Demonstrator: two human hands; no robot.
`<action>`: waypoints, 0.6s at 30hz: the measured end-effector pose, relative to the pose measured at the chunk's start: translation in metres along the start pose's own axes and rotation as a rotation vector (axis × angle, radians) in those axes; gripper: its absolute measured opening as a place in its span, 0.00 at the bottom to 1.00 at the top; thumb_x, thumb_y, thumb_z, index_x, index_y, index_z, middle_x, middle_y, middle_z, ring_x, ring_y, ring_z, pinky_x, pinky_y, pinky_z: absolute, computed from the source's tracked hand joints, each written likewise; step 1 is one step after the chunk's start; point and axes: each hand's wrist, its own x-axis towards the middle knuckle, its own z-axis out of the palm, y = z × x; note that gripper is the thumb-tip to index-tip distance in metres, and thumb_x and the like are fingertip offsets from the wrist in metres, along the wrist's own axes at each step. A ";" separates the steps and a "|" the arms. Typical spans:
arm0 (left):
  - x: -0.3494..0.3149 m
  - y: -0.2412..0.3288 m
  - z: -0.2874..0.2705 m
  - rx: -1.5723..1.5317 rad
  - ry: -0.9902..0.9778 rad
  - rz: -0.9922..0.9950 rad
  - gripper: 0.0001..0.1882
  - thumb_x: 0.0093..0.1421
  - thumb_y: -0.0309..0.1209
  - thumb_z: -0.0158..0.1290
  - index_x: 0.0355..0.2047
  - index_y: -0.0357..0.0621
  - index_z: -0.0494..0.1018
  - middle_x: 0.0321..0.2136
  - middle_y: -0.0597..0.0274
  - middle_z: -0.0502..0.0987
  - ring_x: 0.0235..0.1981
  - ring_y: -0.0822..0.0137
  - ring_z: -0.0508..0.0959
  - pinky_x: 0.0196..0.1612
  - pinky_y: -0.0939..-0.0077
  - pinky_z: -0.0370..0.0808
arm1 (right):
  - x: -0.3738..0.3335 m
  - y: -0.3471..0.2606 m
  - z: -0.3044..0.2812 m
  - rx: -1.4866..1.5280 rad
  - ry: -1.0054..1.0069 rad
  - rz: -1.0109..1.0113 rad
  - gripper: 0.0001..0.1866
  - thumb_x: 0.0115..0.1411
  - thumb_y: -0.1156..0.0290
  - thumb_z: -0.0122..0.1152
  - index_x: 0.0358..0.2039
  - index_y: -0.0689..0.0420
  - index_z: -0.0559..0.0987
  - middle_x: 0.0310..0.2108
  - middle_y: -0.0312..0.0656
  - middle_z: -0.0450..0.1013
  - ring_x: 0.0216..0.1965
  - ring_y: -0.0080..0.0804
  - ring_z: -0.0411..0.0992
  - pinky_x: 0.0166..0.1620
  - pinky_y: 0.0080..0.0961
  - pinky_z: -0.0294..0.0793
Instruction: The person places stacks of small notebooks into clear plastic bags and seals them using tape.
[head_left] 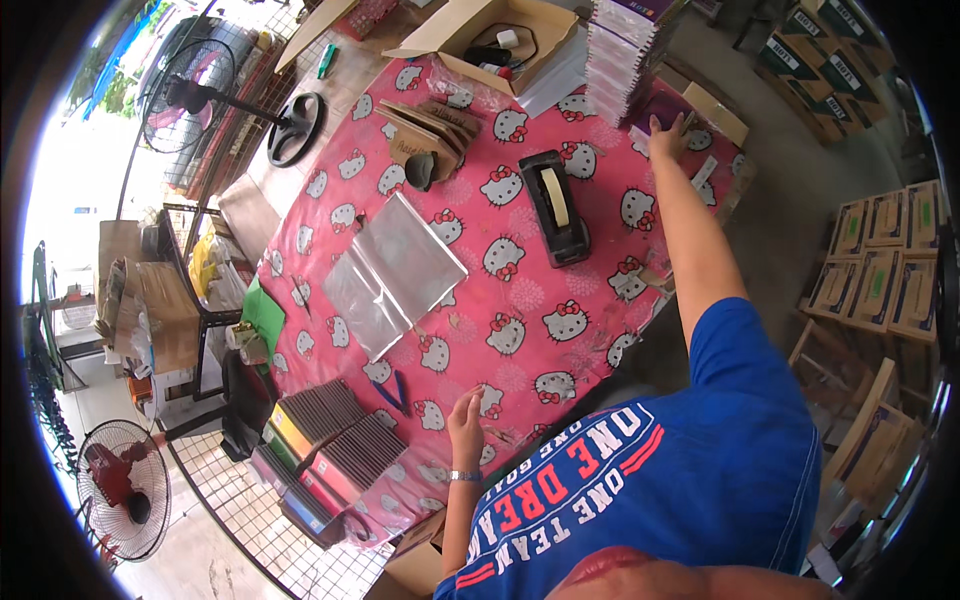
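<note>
My right hand (668, 138) reaches out to the far right corner of the table. Its fingers are apart and touch a dark purple flat item (658, 108) beside a tall stack of clear-wrapped booklets (620, 60). My left hand (466, 425) hovers low over the near table edge, fingers loosely bent and nothing visible in them. Blue-handled pliers (392, 393) lie to its left. Clear plastic sleeves (394, 277) are spread at the table's middle. A black tape dispenser (554, 208) with a pale roll stands between the sleeves and my right arm.
Rows of bound books (335, 440) stand at the near left. Brown cardboard pieces (425, 138) and an open carton (500, 50) with a cable occupy the far side. Fans (125, 490) stand left; stacked cartons (875, 260) are on the right. A pink patterned cover (590, 285) lies over the table.
</note>
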 end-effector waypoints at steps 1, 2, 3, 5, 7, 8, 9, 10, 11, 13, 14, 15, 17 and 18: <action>-0.002 0.000 -0.002 0.011 0.008 -0.001 0.15 0.65 0.31 0.46 0.44 0.33 0.74 0.44 0.55 0.77 0.48 0.66 0.74 0.52 0.74 0.69 | 0.001 -0.004 0.003 0.002 -0.062 0.072 0.45 0.53 0.40 0.58 0.65 0.48 0.56 0.60 0.65 0.52 0.60 0.61 0.56 0.59 0.46 0.61; -0.004 0.000 -0.002 0.011 0.016 -0.011 0.15 0.65 0.31 0.46 0.44 0.33 0.74 0.44 0.55 0.77 0.48 0.66 0.74 0.52 0.74 0.69 | -0.005 -0.004 0.006 -0.002 -0.075 0.070 0.45 0.53 0.40 0.58 0.65 0.48 0.56 0.60 0.65 0.52 0.60 0.61 0.56 0.59 0.46 0.61; -0.006 -0.001 -0.002 -0.001 0.027 -0.017 0.15 0.65 0.31 0.46 0.44 0.33 0.74 0.43 0.55 0.77 0.48 0.67 0.74 0.52 0.74 0.68 | -0.011 -0.002 0.006 0.010 -0.084 0.103 0.45 0.53 0.40 0.58 0.66 0.47 0.54 0.60 0.66 0.52 0.60 0.61 0.56 0.59 0.46 0.61; -0.013 -0.008 -0.006 -0.024 0.061 -0.027 0.15 0.65 0.31 0.47 0.44 0.33 0.74 0.43 0.56 0.77 0.47 0.67 0.74 0.52 0.75 0.68 | -0.022 -0.009 0.009 0.028 -0.112 0.119 0.46 0.53 0.40 0.58 0.66 0.46 0.53 0.60 0.66 0.52 0.60 0.62 0.56 0.59 0.46 0.61; -0.021 -0.020 -0.015 -0.100 0.114 -0.035 0.14 0.65 0.32 0.47 0.44 0.34 0.74 0.43 0.58 0.77 0.47 0.68 0.74 0.51 0.75 0.68 | -0.028 -0.011 0.010 0.013 -0.232 0.109 0.49 0.53 0.37 0.56 0.67 0.47 0.48 0.61 0.69 0.49 0.61 0.63 0.54 0.60 0.46 0.59; -0.021 -0.018 -0.018 -0.111 0.112 -0.034 0.14 0.65 0.32 0.47 0.44 0.34 0.74 0.43 0.58 0.77 0.47 0.68 0.74 0.51 0.75 0.68 | -0.017 -0.004 0.009 0.011 -0.227 0.099 0.49 0.53 0.37 0.56 0.67 0.47 0.48 0.61 0.69 0.49 0.61 0.63 0.54 0.60 0.46 0.59; -0.016 -0.012 -0.020 -0.097 0.118 -0.014 0.14 0.65 0.33 0.47 0.44 0.36 0.75 0.43 0.59 0.77 0.47 0.69 0.74 0.51 0.75 0.68 | 0.005 0.006 0.007 0.003 -0.216 0.069 0.51 0.52 0.35 0.55 0.68 0.48 0.48 0.61 0.71 0.48 0.61 0.64 0.53 0.61 0.46 0.58; -0.022 -0.011 -0.033 -0.067 0.171 -0.016 0.14 0.65 0.34 0.48 0.44 0.38 0.75 0.43 0.60 0.78 0.47 0.70 0.74 0.51 0.74 0.68 | -0.004 0.002 0.014 0.004 -0.257 0.040 0.52 0.51 0.33 0.53 0.68 0.48 0.47 0.61 0.72 0.47 0.62 0.64 0.53 0.62 0.46 0.57; -0.024 -0.027 -0.048 -0.056 0.213 0.075 0.13 0.65 0.33 0.47 0.43 0.37 0.75 0.43 0.58 0.77 0.47 0.69 0.74 0.50 0.75 0.68 | -0.006 0.000 0.014 -0.006 -0.391 0.067 0.55 0.51 0.31 0.51 0.68 0.55 0.46 0.64 0.68 0.44 0.64 0.63 0.48 0.64 0.45 0.51; -0.022 -0.013 -0.066 -0.110 0.287 0.169 0.12 0.65 0.31 0.48 0.42 0.36 0.75 0.43 0.58 0.77 0.46 0.69 0.74 0.51 0.75 0.68 | 0.008 0.008 0.007 0.114 -0.391 -0.001 0.55 0.51 0.35 0.54 0.67 0.59 0.46 0.65 0.65 0.43 0.67 0.57 0.43 0.66 0.43 0.45; -0.020 -0.001 -0.078 -0.153 0.339 0.268 0.11 0.64 0.29 0.48 0.41 0.35 0.75 0.43 0.57 0.76 0.45 0.69 0.74 0.51 0.76 0.68 | 0.021 0.015 -0.007 0.214 -0.338 -0.060 0.55 0.51 0.37 0.56 0.66 0.61 0.46 0.66 0.63 0.43 0.68 0.53 0.41 0.67 0.42 0.42; -0.022 0.014 -0.095 -0.161 0.374 0.278 0.11 0.64 0.29 0.48 0.41 0.35 0.75 0.43 0.57 0.76 0.45 0.69 0.74 0.51 0.76 0.68 | 0.027 0.019 -0.018 0.293 -0.255 -0.126 0.55 0.51 0.39 0.58 0.66 0.63 0.46 0.66 0.61 0.43 0.69 0.50 0.39 0.68 0.40 0.39; -0.063 0.035 -0.146 -0.043 0.690 0.336 0.09 0.63 0.27 0.49 0.40 0.35 0.76 0.43 0.57 0.76 0.45 0.68 0.74 0.51 0.76 0.69 | -0.068 -0.005 -0.029 -0.038 -0.038 -0.326 0.44 0.54 0.47 0.60 0.62 0.64 0.59 0.61 0.59 0.57 0.64 0.51 0.54 0.65 0.41 0.50; -0.069 0.029 -0.184 -0.068 0.773 0.477 0.09 0.63 0.27 0.48 0.38 0.35 0.76 0.42 0.57 0.77 0.44 0.69 0.75 0.50 0.77 0.70 | -0.082 -0.013 -0.048 0.098 0.074 -0.493 0.37 0.56 0.49 0.59 0.57 0.62 0.65 0.57 0.58 0.63 0.59 0.51 0.60 0.62 0.42 0.56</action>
